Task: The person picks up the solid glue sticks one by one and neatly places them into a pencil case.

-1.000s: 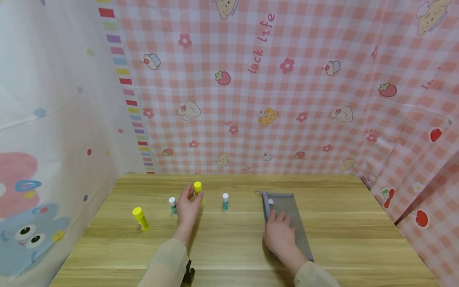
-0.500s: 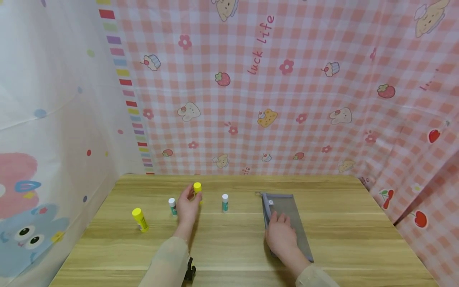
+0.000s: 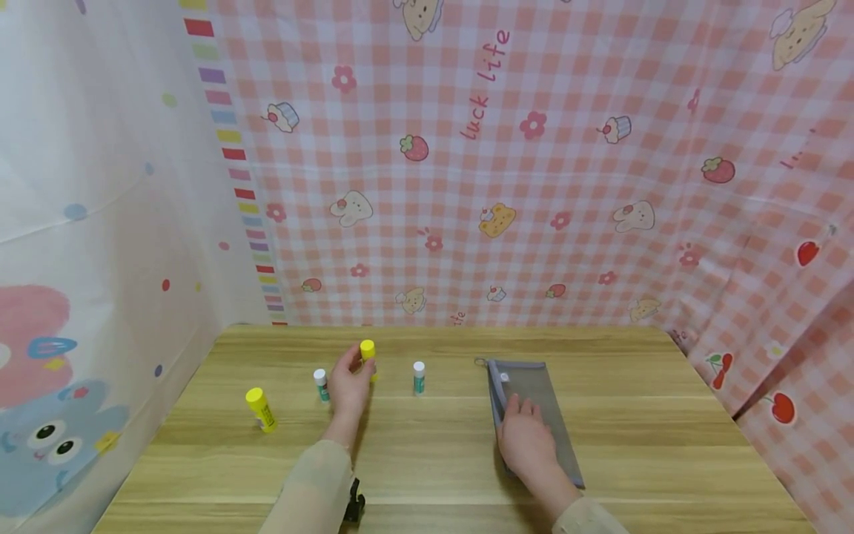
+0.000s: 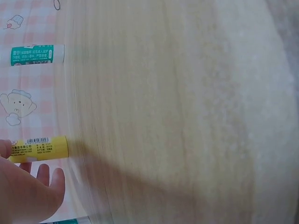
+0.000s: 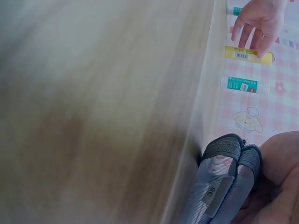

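My left hand (image 3: 350, 384) pinches an upright yellow glue stick (image 3: 368, 348) between thumb and fingers. Its printed lower part shows in the left wrist view, with curled fingers (image 4: 57, 184) beside it. To the right, my right hand (image 3: 528, 443) rests on a grey mesh zipper pouch (image 3: 552, 408) lying flat on the table, fingers pointing away from me. In the right wrist view the pouch's near end (image 5: 217, 186) bulges beside the palm, and a small "3B" tag shows on it. The right thumb is hidden in the head view.
A white-and-green glue stick (image 3: 419, 378) stands between the hands. Left of the left hand stand another white-capped one (image 3: 322, 386) and a larger yellow one (image 3: 261, 410). A black object (image 3: 355, 503) shows beside the left sleeve. Patterned curtains (image 3: 427, 185) border the wooden table (image 3: 427, 460).
The right hand has shifted slightly right and nearer on the pouch. The left hand stays at the yellow glue stick, almost unmoved.
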Action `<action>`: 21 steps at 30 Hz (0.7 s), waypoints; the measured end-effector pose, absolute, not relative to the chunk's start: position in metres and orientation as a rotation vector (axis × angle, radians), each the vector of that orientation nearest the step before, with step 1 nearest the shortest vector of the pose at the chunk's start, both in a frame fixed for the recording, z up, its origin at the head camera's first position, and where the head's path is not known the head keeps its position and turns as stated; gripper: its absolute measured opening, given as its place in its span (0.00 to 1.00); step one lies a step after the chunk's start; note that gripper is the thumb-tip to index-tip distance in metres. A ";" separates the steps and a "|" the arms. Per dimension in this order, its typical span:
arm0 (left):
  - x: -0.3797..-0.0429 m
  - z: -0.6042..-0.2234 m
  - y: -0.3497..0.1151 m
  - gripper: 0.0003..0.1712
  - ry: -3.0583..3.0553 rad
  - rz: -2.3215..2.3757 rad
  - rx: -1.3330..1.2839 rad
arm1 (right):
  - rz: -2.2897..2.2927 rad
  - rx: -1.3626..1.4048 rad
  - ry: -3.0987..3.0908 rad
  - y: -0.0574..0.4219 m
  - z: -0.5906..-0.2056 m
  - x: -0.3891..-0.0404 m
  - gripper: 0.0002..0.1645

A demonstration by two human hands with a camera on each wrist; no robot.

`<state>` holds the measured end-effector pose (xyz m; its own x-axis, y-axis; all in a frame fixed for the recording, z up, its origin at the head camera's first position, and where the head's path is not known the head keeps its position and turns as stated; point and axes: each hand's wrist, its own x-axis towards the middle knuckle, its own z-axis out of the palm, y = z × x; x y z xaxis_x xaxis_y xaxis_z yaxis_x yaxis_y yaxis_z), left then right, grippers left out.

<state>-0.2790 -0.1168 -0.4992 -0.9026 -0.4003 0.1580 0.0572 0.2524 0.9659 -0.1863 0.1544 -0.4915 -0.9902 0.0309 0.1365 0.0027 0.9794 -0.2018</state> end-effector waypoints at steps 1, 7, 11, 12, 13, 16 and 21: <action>-0.279 -0.499 -0.117 0.24 -2.152 -1.692 0.314 | 0.309 -0.022 -2.984 0.155 -0.491 -0.186 0.30; -0.279 -0.499 -0.114 0.22 -2.139 -1.686 0.288 | 0.331 -0.019 -2.979 0.155 -0.487 -0.184 0.30; -0.279 -0.499 -0.113 0.22 -2.144 -1.677 0.282 | 0.346 -0.019 -2.968 0.155 -0.485 -0.184 0.29; -0.279 -0.499 -0.113 0.21 -2.145 -1.677 0.283 | 0.351 -0.019 -2.967 0.156 -0.485 -0.183 0.29; -0.279 -0.499 -0.113 0.21 -2.145 -1.677 0.282 | 0.358 -0.015 -2.963 0.156 -0.485 -0.183 0.29; -0.279 -0.499 -0.113 0.21 -2.145 -1.683 0.278 | 0.399 -0.020 -2.962 0.158 -0.485 -0.183 0.29; -0.277 -0.499 -0.114 0.21 -2.150 -1.690 0.267 | 0.464 -0.040 -2.964 0.161 -0.487 -0.183 0.28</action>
